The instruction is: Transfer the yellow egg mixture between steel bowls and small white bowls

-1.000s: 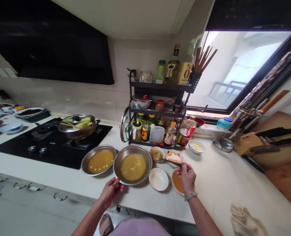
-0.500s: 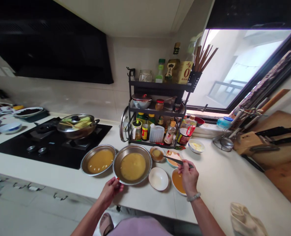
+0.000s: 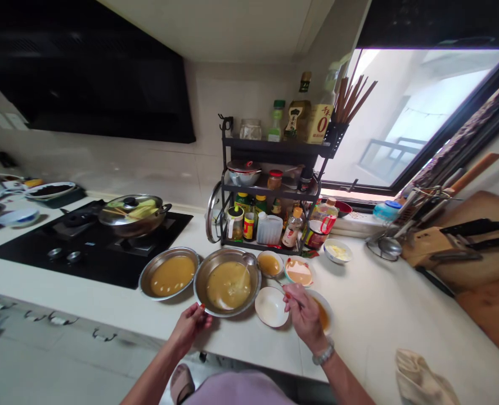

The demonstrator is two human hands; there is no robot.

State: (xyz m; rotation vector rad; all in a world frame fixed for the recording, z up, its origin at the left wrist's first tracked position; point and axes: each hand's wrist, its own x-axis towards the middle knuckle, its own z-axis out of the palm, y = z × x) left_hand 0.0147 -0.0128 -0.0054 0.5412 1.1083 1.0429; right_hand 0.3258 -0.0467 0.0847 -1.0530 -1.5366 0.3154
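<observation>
My left hand [image 3: 191, 326] pinches the near rim of a metal bowl [image 3: 228, 312] that holds yellowish liquid. In my right hand [image 3: 306, 315] is the handle of a ladle [image 3: 250, 259]. Its head is tipped over the right side of that metal bowl, and a thin stream falls from it, rippling the surface. Beneath the handle sit a small bowl of amber liquid [image 3: 269, 262] and a white bowl [image 3: 271, 307] with a little pale residue. Partly behind my right hand is a bowl of orange-brown liquid [image 3: 324, 316].
Left of it is another metal bowl [image 3: 168, 292] of brownish liquid with pale bits. A lidded pan [image 3: 133, 216] sits on the black stove [image 3: 93, 264]. Behind stands a black spice rack [image 3: 270, 194]. A knife block [image 3: 422, 247] is at right, a cloth [image 3: 422, 377] nearer.
My right hand has moved left and down, bringing the ladle's head from the small amber bowl to over the metal bowl, where liquid now pours. My left hand stays at the rim.
</observation>
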